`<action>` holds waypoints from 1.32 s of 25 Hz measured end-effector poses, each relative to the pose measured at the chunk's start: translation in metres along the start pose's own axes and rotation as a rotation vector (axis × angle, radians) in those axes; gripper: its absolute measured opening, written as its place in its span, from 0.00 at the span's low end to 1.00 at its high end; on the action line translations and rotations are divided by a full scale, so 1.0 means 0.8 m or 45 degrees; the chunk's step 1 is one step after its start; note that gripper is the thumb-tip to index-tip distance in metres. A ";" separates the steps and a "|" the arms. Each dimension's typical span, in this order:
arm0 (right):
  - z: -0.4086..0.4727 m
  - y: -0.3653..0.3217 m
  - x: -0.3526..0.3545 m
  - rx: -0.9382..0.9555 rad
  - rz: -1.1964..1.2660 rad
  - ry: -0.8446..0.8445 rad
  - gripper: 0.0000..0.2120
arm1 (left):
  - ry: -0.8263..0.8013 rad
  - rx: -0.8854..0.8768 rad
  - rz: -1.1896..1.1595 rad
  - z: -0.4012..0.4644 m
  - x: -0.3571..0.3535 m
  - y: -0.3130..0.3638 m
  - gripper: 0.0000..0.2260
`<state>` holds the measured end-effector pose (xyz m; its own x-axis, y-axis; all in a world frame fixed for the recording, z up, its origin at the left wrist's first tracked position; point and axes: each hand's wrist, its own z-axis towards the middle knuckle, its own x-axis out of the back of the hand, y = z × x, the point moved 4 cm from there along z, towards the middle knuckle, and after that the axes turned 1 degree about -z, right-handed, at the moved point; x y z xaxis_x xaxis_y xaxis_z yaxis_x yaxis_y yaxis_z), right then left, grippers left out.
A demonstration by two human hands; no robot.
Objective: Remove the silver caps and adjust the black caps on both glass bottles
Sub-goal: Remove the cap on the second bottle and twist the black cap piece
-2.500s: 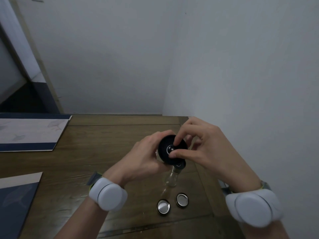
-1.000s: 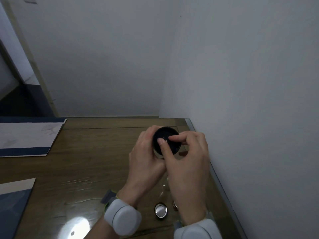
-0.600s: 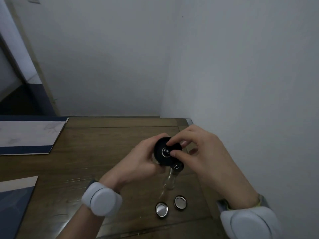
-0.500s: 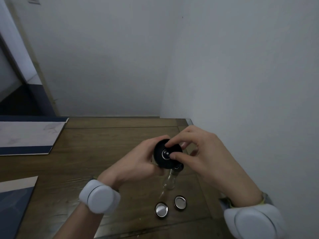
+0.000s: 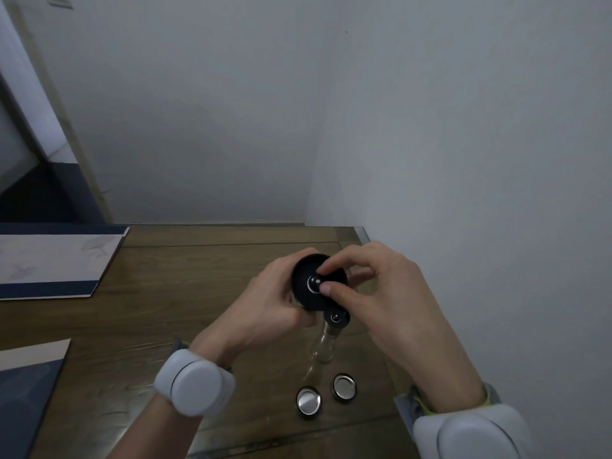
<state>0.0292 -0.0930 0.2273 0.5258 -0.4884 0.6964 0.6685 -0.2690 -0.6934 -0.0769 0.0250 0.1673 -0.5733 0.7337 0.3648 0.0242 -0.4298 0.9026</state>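
The wide black round cap point(image 5: 309, 293) with a small shiny centre is held up above the brown wooden tabletop point(image 5: 172, 293), its face turned toward the camera. The left hand point(image 5: 265, 309) is wrapped around the glass bottle beneath it (that bottle is almost wholly hidden, so its shape cannot be told). The right hand point(image 5: 381, 293) pinches at the cap's centre with thumb and forefinger closed on it. Just below stands a second clear glass bottle point(image 5: 326, 342) upright on the tabletop, wearing a smaller black cap point(image 5: 336, 318). Nearer the camera, two round silver caps point(image 5: 308, 399) point(image 5: 344, 387) lie side by side, apart from the bottle. White bands circle both wrists. Blue-and-white boards point(image 5: 56, 260) lie far left.
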 end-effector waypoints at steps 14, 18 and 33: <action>0.002 -0.013 -0.033 -0.035 0.280 0.631 0.06 | 0.716 -0.032 -0.082 0.017 -0.020 0.021 0.20; 0.024 -0.006 -0.012 0.099 0.147 0.423 0.07 | 0.567 -0.016 -0.070 0.038 -0.007 0.013 0.17; 0.044 -0.003 0.010 0.187 -0.164 0.295 0.06 | 0.146 0.033 0.224 0.056 0.016 0.018 0.20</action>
<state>0.0505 -0.0673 0.2410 0.3089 -0.6389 0.7045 0.7999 -0.2262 -0.5559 -0.0470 0.0518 0.1949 -0.6479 0.5832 0.4900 0.1524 -0.5310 0.8335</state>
